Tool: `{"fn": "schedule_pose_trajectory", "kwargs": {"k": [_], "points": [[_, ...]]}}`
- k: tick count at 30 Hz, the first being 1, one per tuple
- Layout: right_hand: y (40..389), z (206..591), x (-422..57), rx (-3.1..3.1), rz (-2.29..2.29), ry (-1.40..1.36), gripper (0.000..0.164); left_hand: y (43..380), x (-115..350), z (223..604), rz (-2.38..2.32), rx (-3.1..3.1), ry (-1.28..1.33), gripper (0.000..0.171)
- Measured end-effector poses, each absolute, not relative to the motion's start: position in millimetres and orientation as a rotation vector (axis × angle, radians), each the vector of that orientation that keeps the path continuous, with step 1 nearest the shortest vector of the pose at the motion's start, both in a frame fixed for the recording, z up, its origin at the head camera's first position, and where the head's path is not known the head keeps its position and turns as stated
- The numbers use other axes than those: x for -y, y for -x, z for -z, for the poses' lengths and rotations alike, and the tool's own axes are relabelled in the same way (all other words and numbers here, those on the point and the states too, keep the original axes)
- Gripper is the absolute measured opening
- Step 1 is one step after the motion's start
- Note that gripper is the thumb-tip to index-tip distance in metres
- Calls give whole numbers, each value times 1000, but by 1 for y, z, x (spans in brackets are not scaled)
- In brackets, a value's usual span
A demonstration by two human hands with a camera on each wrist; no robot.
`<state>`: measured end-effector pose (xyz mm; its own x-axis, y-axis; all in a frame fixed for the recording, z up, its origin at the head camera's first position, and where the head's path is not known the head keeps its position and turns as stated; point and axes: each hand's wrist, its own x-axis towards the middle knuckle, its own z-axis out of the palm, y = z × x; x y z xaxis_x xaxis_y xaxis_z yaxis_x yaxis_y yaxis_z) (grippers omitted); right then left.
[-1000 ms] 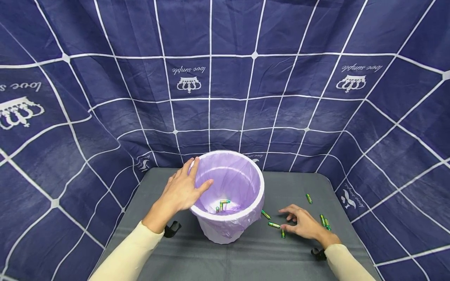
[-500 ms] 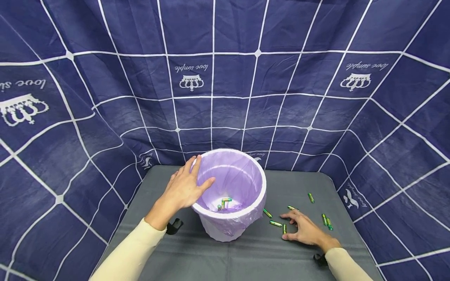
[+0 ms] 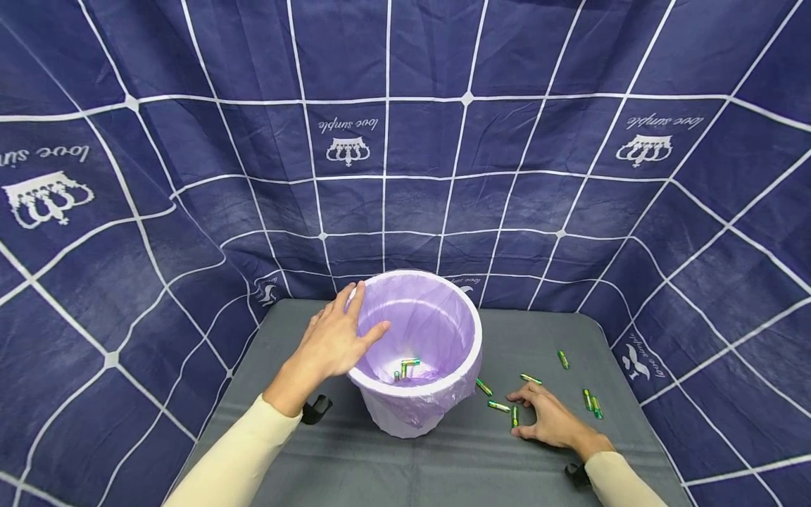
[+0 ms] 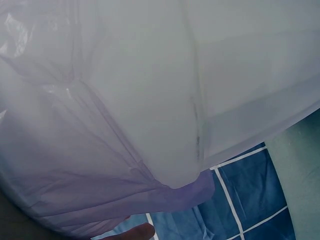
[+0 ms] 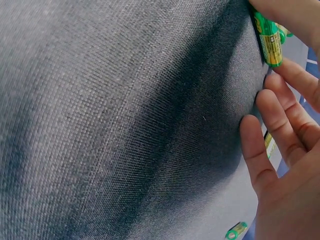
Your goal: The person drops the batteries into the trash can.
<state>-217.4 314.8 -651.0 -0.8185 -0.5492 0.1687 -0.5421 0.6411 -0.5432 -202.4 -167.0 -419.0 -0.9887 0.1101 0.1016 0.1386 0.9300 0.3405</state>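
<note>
A white bin (image 3: 394, 420) with a purple bag (image 3: 437, 310) folded over its rim stands in mid-table in the head view. My left hand (image 3: 329, 343) rests on its left rim, fingers straight, thumb over the opening. One fingertip (image 4: 137, 233) shows past the bin's side in the left wrist view. To the right of the bin, my right hand (image 3: 550, 419) pinches a green and yellow battery (image 3: 515, 417) end to end between thumb and index finger, low at the table; the right wrist view shows this battery (image 5: 271, 45) close up.
Loose batteries lie around the right hand: one (image 3: 499, 406) just left of it, one (image 3: 484, 386) beside the bin, one (image 3: 531, 379) behind, and others (image 3: 593, 403) to the right. Several batteries (image 3: 405, 367) lie inside the bin. A blue checked cloth (image 3: 418, 204) encloses the grey table (image 3: 405, 479).
My right hand has shifted slightly toward me, and its thumb and index finger have come onto the battery. The battery behind that hand has come into sight. The left hand stays on the rim.
</note>
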Motion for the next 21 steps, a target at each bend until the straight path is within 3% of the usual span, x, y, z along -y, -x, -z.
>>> {"fn": "schedule_pose_trajectory", "kwargs": {"k": [9,21], "points": [[218,655,-317,-2824,963,953,47,200,168,420,539,3005,197,105],[217,654,-316,-2817,966,927,43,202,167,421,537,3007,194,104]]}}
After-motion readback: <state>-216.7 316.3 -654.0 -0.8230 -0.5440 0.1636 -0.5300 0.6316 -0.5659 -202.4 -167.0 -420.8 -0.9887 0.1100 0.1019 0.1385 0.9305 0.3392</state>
